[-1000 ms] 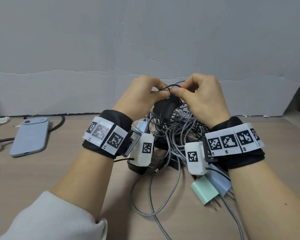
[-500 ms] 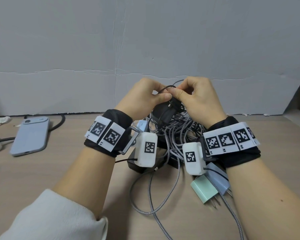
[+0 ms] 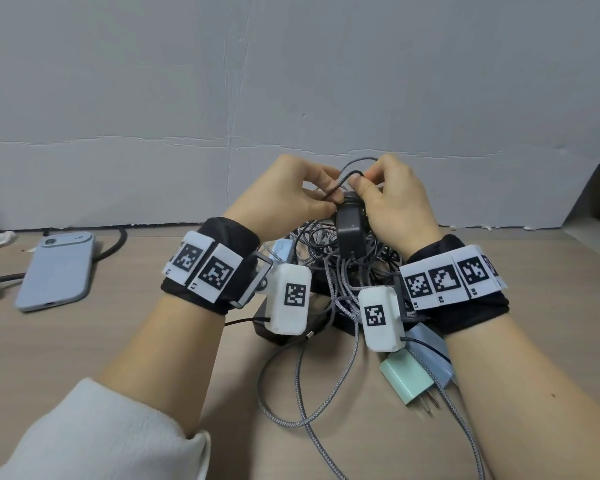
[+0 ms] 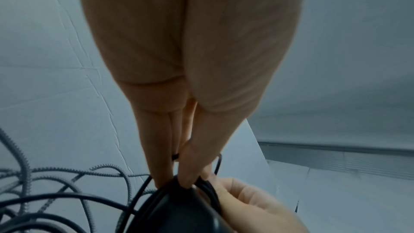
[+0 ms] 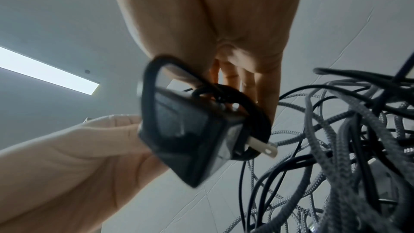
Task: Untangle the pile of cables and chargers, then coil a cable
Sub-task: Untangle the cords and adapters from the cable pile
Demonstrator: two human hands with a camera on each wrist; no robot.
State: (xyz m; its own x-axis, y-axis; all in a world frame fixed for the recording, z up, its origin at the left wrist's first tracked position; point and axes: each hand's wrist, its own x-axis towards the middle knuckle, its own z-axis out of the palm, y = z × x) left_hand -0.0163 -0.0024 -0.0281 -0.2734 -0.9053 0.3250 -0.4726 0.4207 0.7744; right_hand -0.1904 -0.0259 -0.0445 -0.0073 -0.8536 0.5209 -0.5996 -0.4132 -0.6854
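A black charger (image 3: 350, 230) hangs upright above the tangled pile of cables (image 3: 343, 275) on the table. My left hand (image 3: 329, 202) pinches the charger's top end together with a thin black cable (image 3: 340, 183). My right hand (image 3: 359, 180) pinches a loop of that black cable just above the charger. In the right wrist view the black cable is wound round the charger (image 5: 190, 130) near its metal prongs (image 5: 264, 148), and the left hand (image 5: 78, 157) grips its far side. The left wrist view shows fingertips (image 4: 186, 182) on the charger (image 4: 179, 210).
Grey braided cables (image 3: 291, 393) trail from the pile toward me. A mint charger (image 3: 406, 379) and a blue charger (image 3: 430, 348) lie under my right wrist. A blue phone (image 3: 58, 268) and a thick black cable (image 3: 115, 244) lie at the left. A white board (image 3: 291, 98) stands behind.
The black charger has swung from tilted to hanging upright between my hands. My right hand has drawn the black cable loop a little higher above it.
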